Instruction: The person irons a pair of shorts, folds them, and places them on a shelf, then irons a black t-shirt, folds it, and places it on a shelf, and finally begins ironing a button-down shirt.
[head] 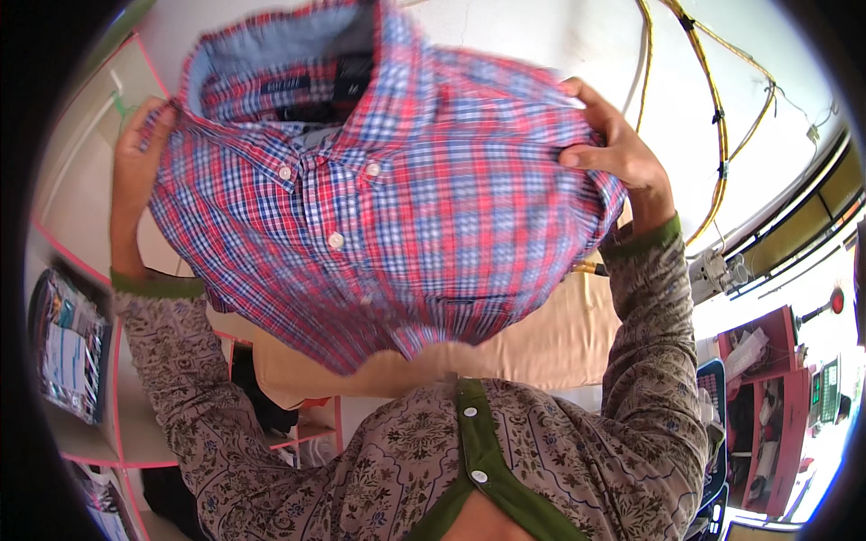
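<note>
A red, white and blue plaid button-down shirt (pixel 433 203) is held up and spread before me, its collar at the top and its buttoned front facing me. My left hand (pixel 139 152) pinches the shoulder at the picture's left side. At the other shoulder, my right hand (pixel 612 145) grips the fabric between thumb and fingers. The shirt's lower part hangs down towards my chest and looks a little blurred. Below and behind it lies a tan cloth-covered surface (pixel 561 331).
Pink-edged shelves (pixel 145 379) stand at the left with a plastic-wrapped pack (pixel 71 351) on one. Yellow-wrapped cables (pixel 717 122) run along the white wall. Further right are a dark blue basket (pixel 710 385) and a red cabinet (pixel 778 439) holding various items.
</note>
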`<state>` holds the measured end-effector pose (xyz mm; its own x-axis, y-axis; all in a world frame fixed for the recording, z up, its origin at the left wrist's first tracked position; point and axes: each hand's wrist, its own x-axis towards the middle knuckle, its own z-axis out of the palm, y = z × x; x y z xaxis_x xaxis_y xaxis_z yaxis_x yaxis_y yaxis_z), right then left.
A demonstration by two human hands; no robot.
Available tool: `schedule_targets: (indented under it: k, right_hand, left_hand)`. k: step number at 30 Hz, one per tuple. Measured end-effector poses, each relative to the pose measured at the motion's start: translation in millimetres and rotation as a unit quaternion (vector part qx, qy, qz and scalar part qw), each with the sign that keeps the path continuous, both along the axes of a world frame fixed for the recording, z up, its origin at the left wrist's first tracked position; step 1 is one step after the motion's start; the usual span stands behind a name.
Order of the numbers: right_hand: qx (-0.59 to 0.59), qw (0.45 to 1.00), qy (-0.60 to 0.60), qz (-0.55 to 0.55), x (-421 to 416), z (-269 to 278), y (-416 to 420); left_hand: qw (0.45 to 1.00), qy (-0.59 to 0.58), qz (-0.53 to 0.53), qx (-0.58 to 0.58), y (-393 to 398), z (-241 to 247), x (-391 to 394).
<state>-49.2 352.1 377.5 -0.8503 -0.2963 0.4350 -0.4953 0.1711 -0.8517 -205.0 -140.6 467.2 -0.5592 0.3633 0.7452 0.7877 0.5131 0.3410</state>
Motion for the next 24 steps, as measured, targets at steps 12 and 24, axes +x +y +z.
schedule_targets:
  k: [12, 24]
  right_hand:
    - [0.189, 0.912, -0.056, -0.361, -57.8, -328.1, 52.9]
    - [0.293, 0.902, 0.094, -0.303, -5.1, -418.3, -43.3]
  left_hand:
    - [0.937, -0.002, 0.272, -0.220, 18.6, -354.0, -109.2]
    - [0.938, -0.142, -0.069, -0.309, 283.9, -498.1, 97.4]
